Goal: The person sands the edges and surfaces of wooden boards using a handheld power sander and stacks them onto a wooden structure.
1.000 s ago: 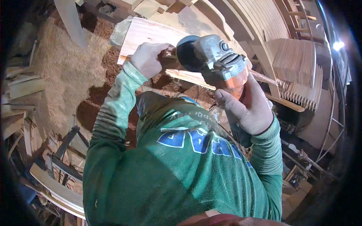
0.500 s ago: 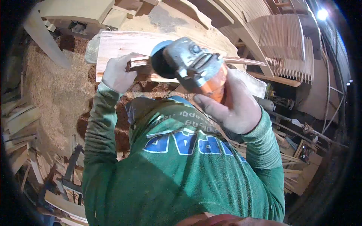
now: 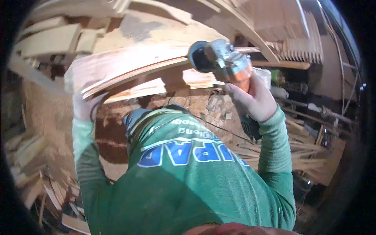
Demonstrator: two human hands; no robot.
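My right hand [image 3: 256, 98] is wrapped around the orange body of an angle grinder [image 3: 226, 58], its metal head facing away from me. The grinder's dark round disc [image 3: 199, 56] overlaps the right part of a long, slightly curved wooden strip [image 3: 137, 74]. At the strip's left end, my left hand [image 3: 85, 106] grips it from below, fingers partly hidden behind the wood. Beneath the strip lies a wide pale board [image 3: 113, 58], whose near edge shows under the strip's shadow. A dark cord hangs below the grinder.
Stacked thin wooden slats [image 3: 280, 19] stand at the upper right, beside a long plank [image 3: 250, 27]. Cut curved wood pieces [image 3: 49, 41] lie at the upper left. Small offcuts [image 3: 219, 109] and sawdust cover the floor, with scrap strips [image 3: 293, 152] at the right.
My left hand has moved left with the strip, and more of the strip's length shows left of the disc. The grinder has shifted right in view. The camera view has also moved.
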